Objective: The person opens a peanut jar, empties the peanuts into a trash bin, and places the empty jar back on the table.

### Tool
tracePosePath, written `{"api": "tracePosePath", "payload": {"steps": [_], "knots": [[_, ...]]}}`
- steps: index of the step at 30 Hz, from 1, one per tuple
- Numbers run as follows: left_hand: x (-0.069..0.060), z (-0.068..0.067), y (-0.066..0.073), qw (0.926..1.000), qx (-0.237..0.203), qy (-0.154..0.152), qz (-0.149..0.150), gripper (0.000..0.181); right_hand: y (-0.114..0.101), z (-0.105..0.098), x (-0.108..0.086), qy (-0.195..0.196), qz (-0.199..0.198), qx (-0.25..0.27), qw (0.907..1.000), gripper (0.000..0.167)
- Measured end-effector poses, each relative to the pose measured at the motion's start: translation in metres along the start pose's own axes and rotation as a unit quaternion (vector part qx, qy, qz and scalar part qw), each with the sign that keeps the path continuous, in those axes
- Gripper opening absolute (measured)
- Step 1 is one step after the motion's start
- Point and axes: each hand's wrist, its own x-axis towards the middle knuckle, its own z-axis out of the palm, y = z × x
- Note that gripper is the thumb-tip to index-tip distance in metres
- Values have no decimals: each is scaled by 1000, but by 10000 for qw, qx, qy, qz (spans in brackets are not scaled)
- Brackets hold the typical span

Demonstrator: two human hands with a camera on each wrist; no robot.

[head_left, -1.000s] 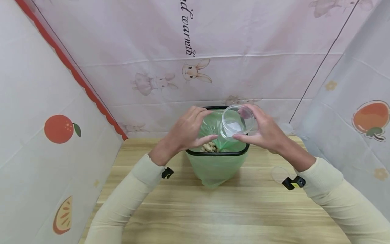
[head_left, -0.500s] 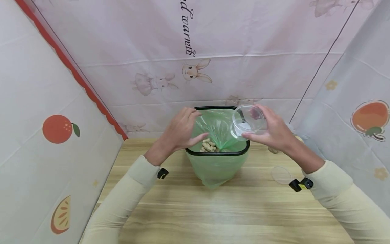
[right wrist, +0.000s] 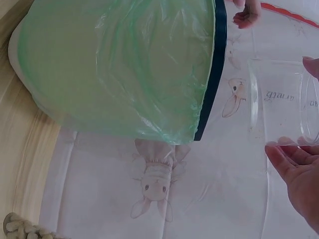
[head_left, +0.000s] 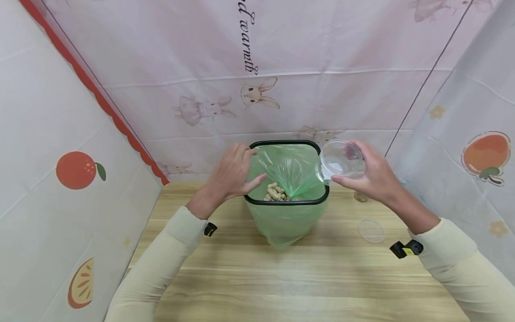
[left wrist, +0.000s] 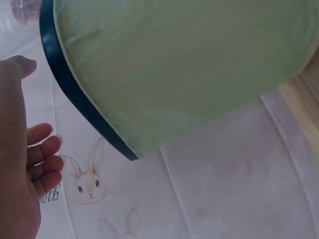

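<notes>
In the head view a bin [head_left: 286, 223] with a green liner and a black rim stands on the table, several unshelled peanuts [head_left: 275, 192] lying inside. My right hand [head_left: 376, 174] holds a clear plastic jar [head_left: 331, 169] over the bin's right rim, thumb on one side and fingers on the other. The jar is tilted, and I see no peanuts in it. Beside the bin's left rim my left hand [head_left: 230, 172] hovers with thumb and fingers apart, holding nothing. The left wrist view shows those fingers [left wrist: 45, 152] loosely bent, away from the rim.
A clear round lid [head_left: 371, 231] lies on the wooden table [head_left: 277, 286] right of the bin. Behind my right wrist, a container of peanuts [right wrist: 20, 230] is partly visible. Printed cloth walls [head_left: 306, 103] enclose the back and both sides.
My right hand has moved right with the jar, from above the bin's middle to its right rim. My left hand has drawn back left, away from the jar.
</notes>
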Motion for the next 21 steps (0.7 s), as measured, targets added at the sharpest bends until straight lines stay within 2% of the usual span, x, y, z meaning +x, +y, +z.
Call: {"api": "tracePosePath", "payload": {"steps": [7,15,21], "knots": [[-7,5,-6,9998,-3,-177,-136,67,10,-6,-6,242,80,18,9997,83],[-14,5,-13,9978,271,-509,-327,66,21,-9,-15,261,185,-55,9995,85],[-19,6,-16,9966,538,-560,-289,64,30,-11,-23,315,250,-113,9991,86]]}}
